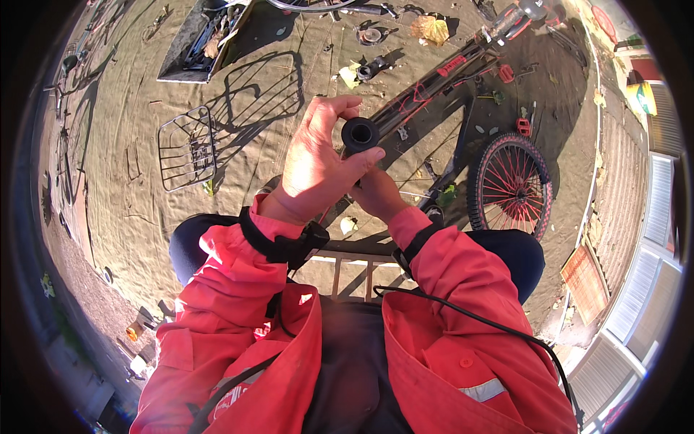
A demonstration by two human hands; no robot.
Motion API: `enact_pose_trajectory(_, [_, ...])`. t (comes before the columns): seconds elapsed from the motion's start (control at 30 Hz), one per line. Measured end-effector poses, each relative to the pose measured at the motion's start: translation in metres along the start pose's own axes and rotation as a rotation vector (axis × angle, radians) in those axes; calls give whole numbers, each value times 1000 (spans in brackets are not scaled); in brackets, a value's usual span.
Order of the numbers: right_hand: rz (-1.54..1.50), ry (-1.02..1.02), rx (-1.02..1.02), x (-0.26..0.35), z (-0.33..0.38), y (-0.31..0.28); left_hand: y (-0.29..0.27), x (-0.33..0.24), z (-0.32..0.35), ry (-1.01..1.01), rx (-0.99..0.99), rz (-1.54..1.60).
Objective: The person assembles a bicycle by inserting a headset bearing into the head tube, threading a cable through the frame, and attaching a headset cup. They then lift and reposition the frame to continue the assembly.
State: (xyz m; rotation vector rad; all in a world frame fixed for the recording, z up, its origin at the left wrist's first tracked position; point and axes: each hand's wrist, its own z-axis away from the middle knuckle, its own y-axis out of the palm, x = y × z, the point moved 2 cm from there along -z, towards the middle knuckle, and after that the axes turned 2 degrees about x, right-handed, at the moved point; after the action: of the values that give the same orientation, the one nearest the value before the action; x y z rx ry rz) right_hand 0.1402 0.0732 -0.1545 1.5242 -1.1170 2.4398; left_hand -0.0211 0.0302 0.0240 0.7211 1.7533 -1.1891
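Observation:
My left hand [314, 152] curls round a black, hollow cylindrical part [360, 134], its thumb lying along the near side. The round open end of this part points up at me. Just below, my right hand [379, 194] is closed, its fingers mostly hidden behind the left hand and whatever they grip out of sight. Beyond both hands a dark bicycle frame [426, 90] with red markings runs up to the right. To the right stands a bicycle wheel [512, 189] with red spokes and a black tire.
A black wire rack [186, 148] stands at left on the brown ground cloth [130, 108]. Behind it is a metal box [189, 69] of tools. Black parts [372, 67], leaves [431, 29] and red pedals [523, 127] lie around. A wooden slatted piece [354, 273] is between my legs.

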Motion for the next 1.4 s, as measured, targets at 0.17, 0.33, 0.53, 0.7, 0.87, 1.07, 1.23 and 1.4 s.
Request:
enact_pose_trajectory(0.17, [-37, 14, 13, 3, 0, -1, 0, 0, 4, -46, 34, 173])
enact_pose_trajectory(0.33, [-14, -67, -30, 0, -2, 3, 2, 0, 3, -20, 24, 89])
enact_pose_trajectory(0.53, [-12, 5, -3, 4, 0, 0, 1, 1, 3, -88, 30, 137])
enact_pose_trajectory(0.7, [-29, 63, 4, 2, 0, 1, 1, -3, 1, 71, 38, 72])
enact_pose_trajectory(0.87, [27, -25, 6, 4, -3, 1, 2, 0, 3, -12, -3, 11])
enact_pose_trajectory(1.07, [-46, 83, 19, 9, 1, -4, 4, 1, 3, -34, 55, 193])
enact_pose_trajectory(1.23, [23, -12, 34, 5, -4, 2, 3, -1, 3, 12, -23, 24])
enact_pose_trajectory(1.4, [-31, 22, -17, 11, 1, -4, 2, -1, 4, -105, 17, 95])
